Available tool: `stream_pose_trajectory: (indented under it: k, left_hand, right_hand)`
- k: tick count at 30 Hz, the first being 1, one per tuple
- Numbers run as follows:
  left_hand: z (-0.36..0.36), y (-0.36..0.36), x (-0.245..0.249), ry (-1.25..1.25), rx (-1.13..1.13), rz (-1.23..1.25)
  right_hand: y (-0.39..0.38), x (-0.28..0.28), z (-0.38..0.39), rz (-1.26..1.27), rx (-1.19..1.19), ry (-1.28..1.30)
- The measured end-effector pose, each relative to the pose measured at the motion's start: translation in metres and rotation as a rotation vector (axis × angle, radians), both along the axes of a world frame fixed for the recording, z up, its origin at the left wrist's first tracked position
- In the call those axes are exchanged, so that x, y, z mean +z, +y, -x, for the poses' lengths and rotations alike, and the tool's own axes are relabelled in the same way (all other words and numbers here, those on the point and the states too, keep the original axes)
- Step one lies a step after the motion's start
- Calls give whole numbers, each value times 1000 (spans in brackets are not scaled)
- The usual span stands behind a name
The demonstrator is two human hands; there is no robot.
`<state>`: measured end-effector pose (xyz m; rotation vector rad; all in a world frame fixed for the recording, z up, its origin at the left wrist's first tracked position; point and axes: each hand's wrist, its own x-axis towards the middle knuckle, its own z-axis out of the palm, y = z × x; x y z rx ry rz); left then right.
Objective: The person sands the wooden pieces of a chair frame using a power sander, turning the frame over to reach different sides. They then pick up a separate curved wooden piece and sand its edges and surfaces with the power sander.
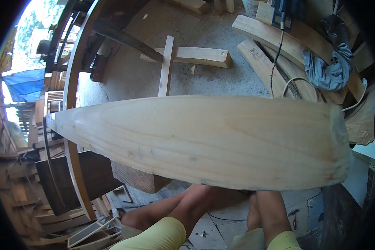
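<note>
A long pale wooden plank (204, 139) fills the middle of the head view, narrowing to a tip at the left and broad at the right end. Wavy grain and a few dark marks show on its face. My left forearm (198, 204) and my right forearm (273, 208), both coming out of yellow sleeves, reach up to the plank's near edge and pass out of sight behind it. Both hands are hidden there, so their grip does not show. Under the plank's near left edge a thick wooden block (139, 179) sticks out.
A curved wooden strip (73, 125) stands upright at the left, near a dark board (93, 173). Crossed timbers (200, 56) lie on the concrete floor beyond. At the right are curved planks (271, 35), a blue-grey cloth (329, 73) and a cable. A hammer (294, 218) lies below.
</note>
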<state>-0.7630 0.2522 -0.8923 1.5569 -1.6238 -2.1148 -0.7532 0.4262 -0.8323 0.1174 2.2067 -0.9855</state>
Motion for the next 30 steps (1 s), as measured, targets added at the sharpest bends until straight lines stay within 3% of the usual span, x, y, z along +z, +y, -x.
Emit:
stream_pose_trajectory:
  k: [10,23,28,30]
  left_hand:
    - [29,19,-12,-1,4,-42]
    - [49,19,-15,-70,62,-18]
    - [58,21,-63,-77,-11,14]
    - [66,25,-26,-34,4,-54]
  right_hand:
    - [6,8,1,-5,46,-3]
    - [-57,14,119,15,441,53]
    - [-62,-17,145,23,468,102]
    - [-62,-6,155,32,476,136]
